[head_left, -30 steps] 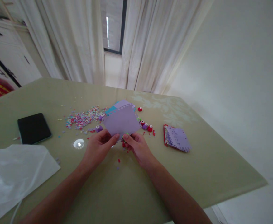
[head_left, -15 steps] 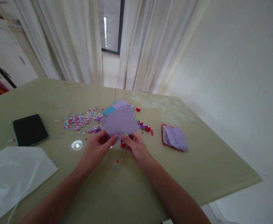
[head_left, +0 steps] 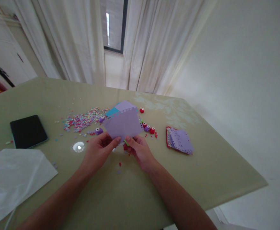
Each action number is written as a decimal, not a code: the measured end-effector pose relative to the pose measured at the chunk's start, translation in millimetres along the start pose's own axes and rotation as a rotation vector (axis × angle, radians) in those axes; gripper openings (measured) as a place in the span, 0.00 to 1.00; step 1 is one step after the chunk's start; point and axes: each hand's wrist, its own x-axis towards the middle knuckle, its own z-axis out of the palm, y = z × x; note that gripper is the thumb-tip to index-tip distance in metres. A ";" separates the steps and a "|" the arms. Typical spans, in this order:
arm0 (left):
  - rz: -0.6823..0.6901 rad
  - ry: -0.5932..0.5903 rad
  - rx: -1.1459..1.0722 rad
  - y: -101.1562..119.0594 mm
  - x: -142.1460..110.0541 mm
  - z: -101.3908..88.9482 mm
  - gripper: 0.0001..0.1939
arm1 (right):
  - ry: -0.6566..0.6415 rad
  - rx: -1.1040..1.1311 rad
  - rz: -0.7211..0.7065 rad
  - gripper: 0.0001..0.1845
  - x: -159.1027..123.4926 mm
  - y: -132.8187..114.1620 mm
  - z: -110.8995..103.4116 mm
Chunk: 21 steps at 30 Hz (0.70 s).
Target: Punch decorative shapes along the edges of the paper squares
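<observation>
A light purple paper sheet (head_left: 123, 123), punched with small holes along its upper and right edges, is held up over the table. My left hand (head_left: 99, 148) pinches its lower left edge between thumb and fingers. At the bottom corner of the sheet, my right hand (head_left: 141, 151) is closed on a small green paper punch (head_left: 126, 143), mostly hidden by the thumb and fingers. Behind the sheet lie another purple sheet (head_left: 125, 104) and a blue sheet (head_left: 112, 111). Small red punches (head_left: 151, 130) and purple punches (head_left: 98, 131) with eye-like dots stand around.
Paper confetti (head_left: 84, 119) is heaped left of the sheets. A black tablet (head_left: 28, 131) and a white bag (head_left: 17, 179) lie on the left. To the right sits a stack of hole-edged purple and red cards (head_left: 180, 140). The table (head_left: 216, 169) meets a white wall.
The green punch has turned slightly in my right fingers at the paper's bottom corner. The paper has barely moved, and the camera view has shifted a little.
</observation>
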 end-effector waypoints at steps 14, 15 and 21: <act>-0.027 0.090 -0.040 5.6 -3.3 -4.2 0.17 | 0.067 -0.005 -0.197 0.28 -1.7 -16.5 -7.8; -0.025 0.088 -0.048 5.6 -3.0 -4.3 0.18 | 0.068 0.001 -0.205 0.28 -1.2 -16.4 -8.5; -0.040 0.093 -0.052 10.0 -3.3 -3.8 0.17 | 0.087 0.034 -0.214 0.28 0.0 -14.5 -11.2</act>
